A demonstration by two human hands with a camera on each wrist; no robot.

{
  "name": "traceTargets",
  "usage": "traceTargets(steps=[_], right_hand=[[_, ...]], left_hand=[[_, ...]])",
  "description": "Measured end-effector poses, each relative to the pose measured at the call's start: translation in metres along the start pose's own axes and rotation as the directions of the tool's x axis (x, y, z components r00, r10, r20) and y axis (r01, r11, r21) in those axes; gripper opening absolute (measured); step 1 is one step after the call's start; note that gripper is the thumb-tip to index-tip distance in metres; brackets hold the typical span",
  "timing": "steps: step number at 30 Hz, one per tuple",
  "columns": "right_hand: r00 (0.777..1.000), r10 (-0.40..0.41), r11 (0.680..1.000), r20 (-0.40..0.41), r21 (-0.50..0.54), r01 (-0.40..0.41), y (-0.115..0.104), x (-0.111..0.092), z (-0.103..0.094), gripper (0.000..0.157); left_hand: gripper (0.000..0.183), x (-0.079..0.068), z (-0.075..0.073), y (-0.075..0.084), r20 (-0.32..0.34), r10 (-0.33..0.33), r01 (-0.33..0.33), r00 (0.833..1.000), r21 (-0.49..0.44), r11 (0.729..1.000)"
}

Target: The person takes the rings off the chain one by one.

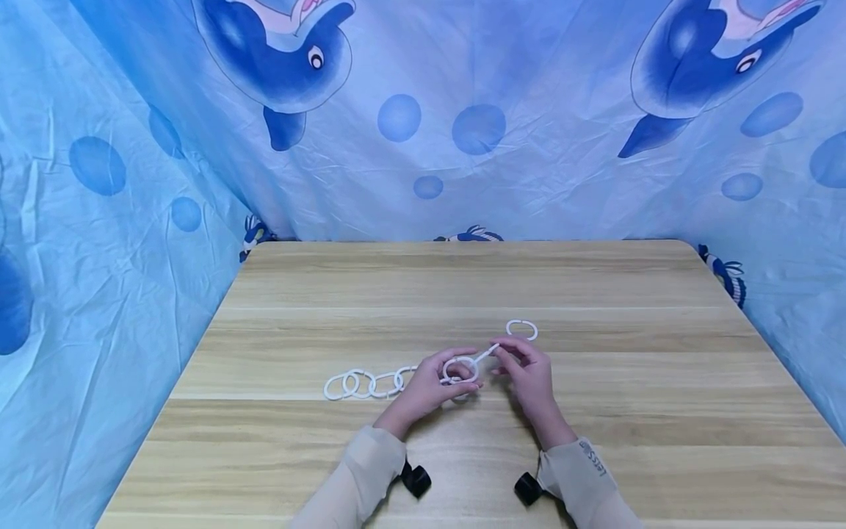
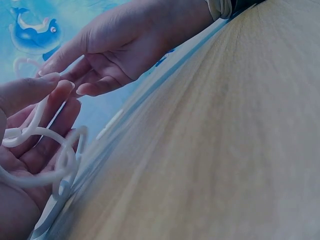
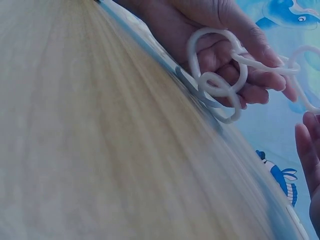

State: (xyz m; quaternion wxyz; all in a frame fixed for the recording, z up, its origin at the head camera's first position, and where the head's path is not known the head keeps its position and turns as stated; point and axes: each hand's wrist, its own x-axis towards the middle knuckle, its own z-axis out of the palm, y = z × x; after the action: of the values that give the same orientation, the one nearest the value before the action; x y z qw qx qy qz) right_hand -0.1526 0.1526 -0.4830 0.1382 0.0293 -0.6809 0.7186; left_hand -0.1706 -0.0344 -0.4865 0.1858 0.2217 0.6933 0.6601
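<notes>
A chain of linked white plastic rings (image 1: 372, 385) lies on the wooden table and runs rightward to my left hand (image 1: 432, 382). Thumb and fingers of that hand pinch one link, while a white ring (image 3: 191, 52) hangs across the palm in the right wrist view. My right hand (image 1: 529, 375) pinches the far end of another white link (image 1: 487, 353), which joins the part held on the left. Both hands are raised slightly above the table, close together. Just beyond the right fingertips lies a separate white ring (image 1: 522, 321), partly hidden by that hand.
The wood-grain table (image 1: 463, 279) extends around the hands. Blue curtains (image 1: 562, 191) with dolphin and bubble prints hang behind it and along its sides. A black wrist camera (image 1: 416, 481) is strapped at the left cuff, and another black camera (image 1: 528, 488) at the right.
</notes>
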Motion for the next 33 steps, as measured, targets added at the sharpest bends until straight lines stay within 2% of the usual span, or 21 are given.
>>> traceTargets(steps=[4,11,13,18,20,24,33], right_hand=[[0.999,0.013,1.0,-0.039,0.005,-0.013,0.0003,0.001,-0.0006,0.021],[0.993,0.065,0.998,-0.102,0.007,-0.065,-0.0004,0.0025,-0.0018,0.024],[0.99,0.076,0.997,-0.121,0.021,-0.074,-0.0003,0.0031,-0.0019,0.02],[0.986,0.084,0.996,-0.141,0.047,-0.078,-0.0008,0.004,-0.0017,0.019],[0.984,0.093,0.995,-0.152,0.049,-0.086,-0.0016,0.0042,-0.0014,0.023],[0.977,0.108,0.993,-0.181,0.058,-0.099,-0.0026,0.0047,-0.0015,0.021],[0.973,0.112,0.992,-0.204,0.076,-0.098,-0.0027,0.0052,-0.003,0.011]], left_hand=[[0.057,0.0002,-0.0004,-0.0002,-0.021,0.002,-0.001,1.0,0.013,1.0],[0.053,-0.0002,0.0,0.0017,-0.08,0.045,-0.044,0.996,0.015,0.999],[0.052,-0.0007,0.0001,0.0032,-0.101,0.048,-0.046,0.994,0.021,0.999],[0.051,-0.0014,-0.0003,0.0049,-0.141,0.036,-0.033,0.989,0.026,0.999],[0.05,-0.0015,-0.0007,0.0053,-0.152,0.023,-0.021,0.988,0.017,1.0],[0.051,-0.0004,-0.0009,0.0054,-0.159,0.001,-0.006,0.987,-0.036,0.999],[0.049,0.0007,-0.0013,0.0046,-0.14,0.016,-0.031,0.99,-0.106,0.994]])
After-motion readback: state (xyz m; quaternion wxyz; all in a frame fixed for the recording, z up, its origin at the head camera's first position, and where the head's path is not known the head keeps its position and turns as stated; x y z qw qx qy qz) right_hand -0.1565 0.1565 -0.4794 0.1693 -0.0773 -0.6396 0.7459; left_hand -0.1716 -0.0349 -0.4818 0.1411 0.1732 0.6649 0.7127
